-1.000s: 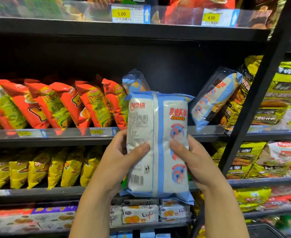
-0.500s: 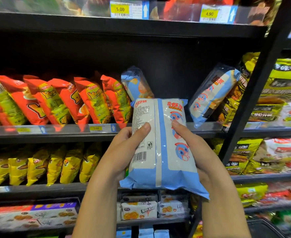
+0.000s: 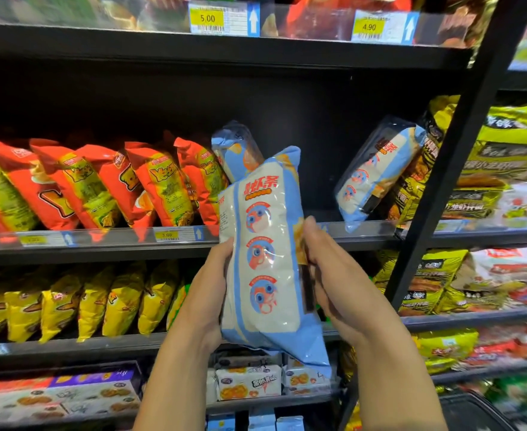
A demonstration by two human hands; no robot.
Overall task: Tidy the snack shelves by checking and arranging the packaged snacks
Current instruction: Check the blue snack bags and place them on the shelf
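Observation:
I hold a blue-and-white snack bag [image 3: 267,244] upright in front of the middle shelf [image 3: 287,236], its printed side with three round cartoon faces turned toward me. My left hand [image 3: 209,293] grips its left edge and lower back. My right hand [image 3: 333,275] holds the right edge, thumb against the side. Two matching bags stand on that shelf: one blue bag [image 3: 235,147] just behind the held bag, another blue-and-white bag [image 3: 377,169] leaning at the right end. Between them is a dark gap.
Red-and-green chip bags [image 3: 100,185] fill the shelf's left part. Yellow bags [image 3: 85,303] line the shelf below, boxed biscuits [image 3: 249,382] lower down. A slanted black upright [image 3: 461,144] divides off a bay of yellow-green packs [image 3: 511,157]. Price tags [image 3: 207,18] line the top shelf edge.
The bag has been rotated in my hands from its back panel with barcode to its front side, and it now stands higher, closer to the middle shelf.

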